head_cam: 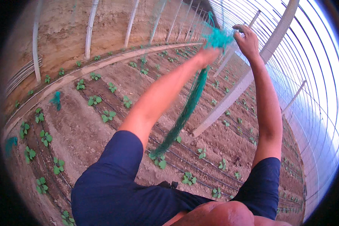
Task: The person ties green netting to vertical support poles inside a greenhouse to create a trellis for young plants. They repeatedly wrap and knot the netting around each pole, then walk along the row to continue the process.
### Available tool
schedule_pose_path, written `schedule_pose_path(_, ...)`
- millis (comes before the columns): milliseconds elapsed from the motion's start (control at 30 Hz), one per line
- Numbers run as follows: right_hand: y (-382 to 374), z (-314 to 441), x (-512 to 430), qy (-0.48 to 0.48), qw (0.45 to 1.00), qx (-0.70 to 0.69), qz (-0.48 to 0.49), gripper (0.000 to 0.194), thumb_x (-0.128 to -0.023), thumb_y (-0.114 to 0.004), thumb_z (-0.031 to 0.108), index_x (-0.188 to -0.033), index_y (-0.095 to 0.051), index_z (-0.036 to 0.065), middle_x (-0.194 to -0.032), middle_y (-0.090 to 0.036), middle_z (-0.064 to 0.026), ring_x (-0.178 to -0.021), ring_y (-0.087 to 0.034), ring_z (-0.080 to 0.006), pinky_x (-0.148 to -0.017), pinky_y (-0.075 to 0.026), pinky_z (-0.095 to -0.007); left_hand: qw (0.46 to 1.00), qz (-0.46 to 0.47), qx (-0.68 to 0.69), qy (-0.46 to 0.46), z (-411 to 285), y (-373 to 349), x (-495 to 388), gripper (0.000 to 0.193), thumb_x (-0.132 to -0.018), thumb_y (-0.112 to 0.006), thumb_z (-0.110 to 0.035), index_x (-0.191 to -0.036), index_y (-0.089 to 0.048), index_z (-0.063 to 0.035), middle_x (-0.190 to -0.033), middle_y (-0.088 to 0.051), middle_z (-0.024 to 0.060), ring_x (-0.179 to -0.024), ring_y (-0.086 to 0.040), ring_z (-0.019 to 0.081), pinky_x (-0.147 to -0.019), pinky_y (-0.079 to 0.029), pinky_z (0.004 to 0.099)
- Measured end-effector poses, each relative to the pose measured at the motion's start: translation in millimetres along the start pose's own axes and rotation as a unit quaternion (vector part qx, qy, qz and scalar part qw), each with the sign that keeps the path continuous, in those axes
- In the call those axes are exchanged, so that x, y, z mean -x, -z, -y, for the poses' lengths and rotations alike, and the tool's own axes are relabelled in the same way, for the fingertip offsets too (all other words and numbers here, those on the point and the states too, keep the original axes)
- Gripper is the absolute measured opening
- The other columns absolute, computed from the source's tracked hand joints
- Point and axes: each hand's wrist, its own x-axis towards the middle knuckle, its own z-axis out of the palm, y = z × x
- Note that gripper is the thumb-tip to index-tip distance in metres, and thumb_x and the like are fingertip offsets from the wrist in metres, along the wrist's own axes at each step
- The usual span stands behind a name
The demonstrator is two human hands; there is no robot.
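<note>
My left hand (210, 56), blurred by motion, is raised ahead of me and closed around a bundle of green netting or twine. The bundle's bunched upper part (219, 38) spreads above the fist. Its long tail (186, 115) hangs below, the lower end over a young leafy plant (159, 161). My right hand (247, 41) is lifted just right of the bunch, thumb and forefinger curled towards each other. Whether a fine strand runs between those fingertips is too faint to tell.
A slanting concrete post (231, 97) stands close behind my right arm. Rows of seedlings (94, 100) and black drip lines (199, 159) cross the soil. More green bundles (56, 100) hang or lie at left. Posts (91, 31) line the earthen wall; curved ribs (308, 53) arch on the right.
</note>
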Motion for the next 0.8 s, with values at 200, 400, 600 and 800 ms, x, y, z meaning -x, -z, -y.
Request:
schedule_pose_path(200,-27,10,-31,0.014,0.978,0.208,-0.013,0.036,-0.085,-0.059,0.024,-0.116,-0.069,0.009,-0.102,-0.072,-0.0191,-0.094,-0.069,-0.0377,-0.084,-0.054,-0.0475,0.903,0.027,0.398,0.158,96,14,151,0.014,-0.098,-0.061,-0.027,-0.092,-0.061,-0.0135,-0.062,-0.038,-0.0063,-0.051,-0.034,0.0064,-0.046,-0.026,0.0251)
schedule_pose_path(400,-98,28,-79,0.079,0.960,0.270,-0.002,0.029,-0.087,-0.058,0.022,-0.112,-0.065,0.008,-0.094,-0.071,-0.0219,-0.089,-0.069,-0.0405,-0.079,-0.054,-0.0515,0.778,-0.164,0.544,0.269,152,68,319,0.020,-0.096,-0.067,-0.028,-0.091,-0.057,-0.0113,-0.058,-0.039,-0.0068,-0.045,-0.035,0.0067,-0.041,-0.029,0.0242)
schedule_pose_path(600,-177,48,-144,0.032,0.968,0.249,-0.003,0.027,-0.084,-0.059,0.017,-0.107,-0.068,0.007,-0.101,-0.070,-0.0197,-0.098,-0.067,-0.0375,-0.087,-0.052,-0.0477,0.757,-0.312,0.508,0.266,176,138,416,0.027,-0.096,-0.067,-0.034,-0.088,-0.054,-0.0114,-0.057,-0.040,-0.0057,-0.047,-0.039,0.0077,-0.043,-0.033,0.0246)
schedule_pose_path(800,-218,54,-170,0.027,0.964,0.264,-0.002,0.030,-0.099,-0.046,0.035,-0.113,-0.066,0.017,-0.100,-0.071,-0.0203,-0.092,-0.067,-0.0441,-0.079,-0.053,-0.0544,0.727,-0.439,0.481,0.216,201,202,438,0.019,-0.092,-0.071,-0.022,-0.089,-0.054,-0.0138,-0.064,-0.046,-0.0024,-0.050,-0.043,0.0105,-0.046,-0.036,0.0265)
